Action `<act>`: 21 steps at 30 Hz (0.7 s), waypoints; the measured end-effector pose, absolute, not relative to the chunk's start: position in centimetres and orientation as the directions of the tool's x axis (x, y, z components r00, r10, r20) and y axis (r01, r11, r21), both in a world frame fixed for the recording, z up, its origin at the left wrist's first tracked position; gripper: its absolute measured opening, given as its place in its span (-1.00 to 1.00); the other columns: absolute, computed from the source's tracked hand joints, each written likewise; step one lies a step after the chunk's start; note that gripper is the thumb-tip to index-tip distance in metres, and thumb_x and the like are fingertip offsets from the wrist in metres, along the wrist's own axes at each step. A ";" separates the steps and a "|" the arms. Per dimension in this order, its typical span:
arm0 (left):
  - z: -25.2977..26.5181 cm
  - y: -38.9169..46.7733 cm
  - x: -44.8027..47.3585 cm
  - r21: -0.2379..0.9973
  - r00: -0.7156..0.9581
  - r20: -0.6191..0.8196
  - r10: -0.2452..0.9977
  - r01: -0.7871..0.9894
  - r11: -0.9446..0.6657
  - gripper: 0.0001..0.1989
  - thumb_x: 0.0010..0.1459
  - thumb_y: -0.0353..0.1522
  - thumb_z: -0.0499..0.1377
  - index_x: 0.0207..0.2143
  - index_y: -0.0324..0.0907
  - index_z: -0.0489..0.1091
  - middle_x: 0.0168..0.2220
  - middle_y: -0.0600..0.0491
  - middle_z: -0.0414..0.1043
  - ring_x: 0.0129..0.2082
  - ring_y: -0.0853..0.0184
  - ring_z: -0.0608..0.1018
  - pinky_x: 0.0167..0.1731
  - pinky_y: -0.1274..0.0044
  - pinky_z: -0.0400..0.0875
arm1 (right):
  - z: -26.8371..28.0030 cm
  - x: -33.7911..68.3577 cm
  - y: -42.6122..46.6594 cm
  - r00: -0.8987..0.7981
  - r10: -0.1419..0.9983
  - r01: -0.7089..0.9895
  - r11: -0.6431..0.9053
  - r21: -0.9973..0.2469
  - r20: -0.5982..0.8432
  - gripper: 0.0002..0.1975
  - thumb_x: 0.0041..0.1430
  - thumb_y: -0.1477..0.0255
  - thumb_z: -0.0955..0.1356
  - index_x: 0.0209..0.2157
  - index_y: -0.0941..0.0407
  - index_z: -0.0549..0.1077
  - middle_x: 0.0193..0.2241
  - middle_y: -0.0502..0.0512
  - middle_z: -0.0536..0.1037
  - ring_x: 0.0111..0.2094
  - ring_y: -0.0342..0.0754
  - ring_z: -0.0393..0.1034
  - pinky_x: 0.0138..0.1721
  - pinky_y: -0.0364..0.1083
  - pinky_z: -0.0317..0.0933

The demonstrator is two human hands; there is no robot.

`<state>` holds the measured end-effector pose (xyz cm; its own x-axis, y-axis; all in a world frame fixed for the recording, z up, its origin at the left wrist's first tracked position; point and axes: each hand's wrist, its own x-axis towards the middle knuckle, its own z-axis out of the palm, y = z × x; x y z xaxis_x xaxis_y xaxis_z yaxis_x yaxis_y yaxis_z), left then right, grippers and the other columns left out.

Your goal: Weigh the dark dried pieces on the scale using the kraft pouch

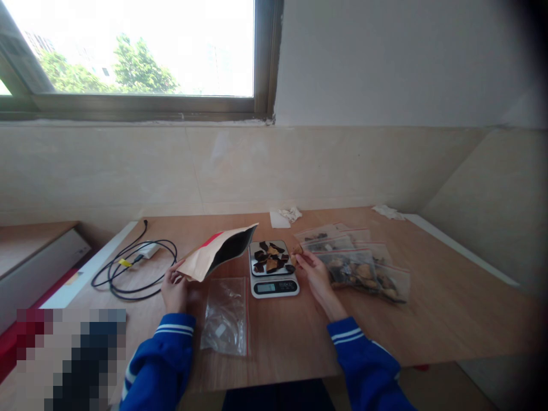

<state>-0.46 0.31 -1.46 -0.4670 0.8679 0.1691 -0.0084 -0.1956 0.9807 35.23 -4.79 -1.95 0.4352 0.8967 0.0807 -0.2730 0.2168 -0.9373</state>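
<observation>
One scale (274,273), one pouch (218,253), several filled bags (359,265)

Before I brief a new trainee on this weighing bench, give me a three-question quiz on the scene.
1. True or false: the scale carries dark pieces.
2. What does the left hand hold? A) cable B) paper pouch C) tissue
3. Fill in: the empty clear bag lies ____ the scale, on the table.

Key: 1 true. 2 B, the paper pouch. 3 left of and nearer than. The right hand pinches a small piece beside the filled bags.
</observation>
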 end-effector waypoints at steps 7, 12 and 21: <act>-1.9 0.5 -0.8 0.981 -0.460 0.178 0.870 0.020 -0.191 -0.53 -0.29 -0.49 0.11 -0.20 -0.21 0.42 -0.36 0.06 0.47 -0.33 0.33 0.51 -0.36 0.57 0.37 | -2.4 35.9 -3.8 0.491 0.862 -0.189 0.248 -0.950 0.127 -0.63 -0.14 0.23 0.48 -0.29 0.13 0.49 -0.31 0.09 0.60 -0.31 -0.05 0.49 -0.29 -0.10 0.34; -2.0 0.5 -0.8 0.981 -0.464 0.185 0.866 0.030 -0.193 -0.53 -0.28 -0.48 0.12 -0.20 -0.22 0.42 -0.37 0.05 0.47 -0.35 0.32 0.52 -0.38 0.56 0.39 | -1.6 36.4 -1.7 0.514 0.817 0.035 0.285 -0.958 0.262 -0.63 -0.09 0.20 0.43 -0.28 0.17 0.48 -0.30 0.17 0.60 -0.28 0.01 0.49 -0.23 -0.02 0.34; -2.3 0.7 -1.0 0.980 -0.459 0.185 0.869 0.020 -0.198 -0.49 -0.29 -0.49 0.13 -0.16 -0.21 0.43 -0.37 0.05 0.47 -0.36 0.33 0.52 -0.40 0.57 0.39 | -0.2 36.0 1.4 0.382 0.836 0.257 0.314 -0.914 0.394 -0.74 -0.01 0.31 0.38 -0.30 0.17 0.53 -0.33 0.19 0.61 -0.33 0.02 0.47 -0.24 -0.01 0.31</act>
